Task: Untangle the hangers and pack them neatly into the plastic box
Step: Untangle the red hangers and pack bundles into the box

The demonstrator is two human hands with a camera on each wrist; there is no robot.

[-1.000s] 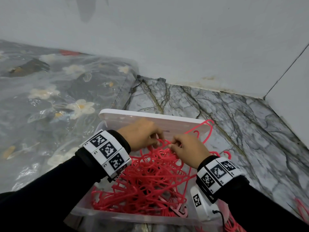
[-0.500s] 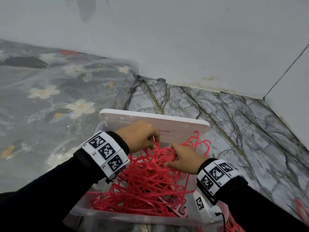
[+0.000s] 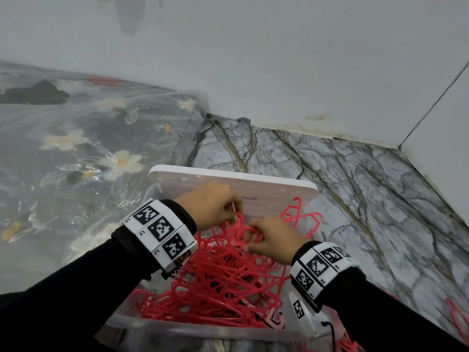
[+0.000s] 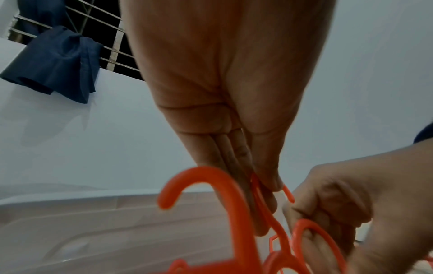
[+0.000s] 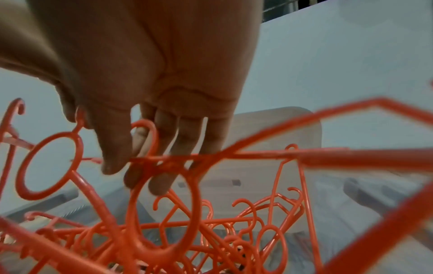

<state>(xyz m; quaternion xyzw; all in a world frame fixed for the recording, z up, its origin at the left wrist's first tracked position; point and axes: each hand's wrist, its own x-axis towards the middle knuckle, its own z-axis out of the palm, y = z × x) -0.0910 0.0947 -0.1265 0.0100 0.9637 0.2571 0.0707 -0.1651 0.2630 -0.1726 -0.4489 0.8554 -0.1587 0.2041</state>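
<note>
A tangled heap of red plastic hangers (image 3: 218, 278) fills the clear plastic box (image 3: 177, 326) in front of me. My left hand (image 3: 215, 207) is over the far part of the heap and pinches a thin hanger hook (image 4: 262, 196) between thumb and fingers. My right hand (image 3: 271, 240) is just right of it, its fingers curled round a hanger hook (image 5: 150, 137) on top of the heap. A hanger (image 3: 299, 217) sticks up over the box's far right corner.
The box's white lid (image 3: 228, 184) leans upright behind the box. A flowered mattress in clear plastic (image 3: 76, 153) lies to the left, the marbled floor (image 3: 342, 186) to the right, a white wall behind. More red hangers (image 3: 456, 313) lie at the lower right.
Both hands sank lower onto the heap and the right hand shifted left. The hanger held up at the far right dropped towards the box's corner.
</note>
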